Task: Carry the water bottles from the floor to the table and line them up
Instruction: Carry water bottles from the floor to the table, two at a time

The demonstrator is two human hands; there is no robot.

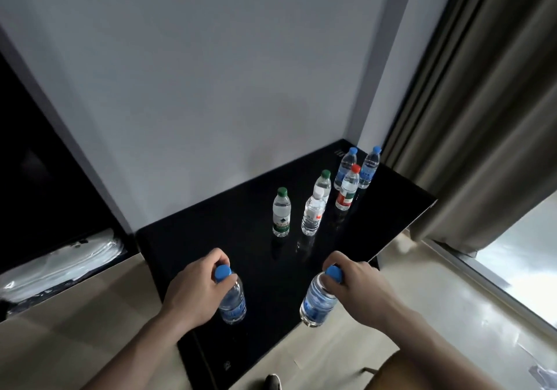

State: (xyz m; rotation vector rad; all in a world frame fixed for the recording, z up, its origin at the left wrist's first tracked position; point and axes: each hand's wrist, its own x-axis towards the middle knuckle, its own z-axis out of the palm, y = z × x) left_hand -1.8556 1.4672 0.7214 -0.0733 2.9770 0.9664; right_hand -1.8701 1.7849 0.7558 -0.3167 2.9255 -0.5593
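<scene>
Nearest, the left hand (197,287) is curled round the neck of the left bottle (232,302), fingers wrapped just under its blue cap. The right hand (351,284) grasps the right bottle (316,300) the same way. Each bottle hangs below its hand, long axis near upright, with the base tipped slightly toward the person. Both are clear with blue labels and look full, so they should hang heavy from a neck grip.

The landmark is the table (247,257), black and glossy. The left bottle is over its near part, well inside the edge. The right bottle is right at its near right edge; whether either base touches the top cannot be told. In my judgement the right bottle must travel further inward before it is set down, while the left could go almost straight down.

Farther along the table, a green-capped bottle (281,213) stands just left of a white-capped one (313,216), with another green cap (323,185) close behind that. Beyond, a red-capped bottle (347,189) stands in front of two blue-capped bottles (370,168) at the table's far corner. These run loosely from mid-table to that corner, so the free room for the row lies on the near side, between the green-capped bottle and the hands.
</scene>
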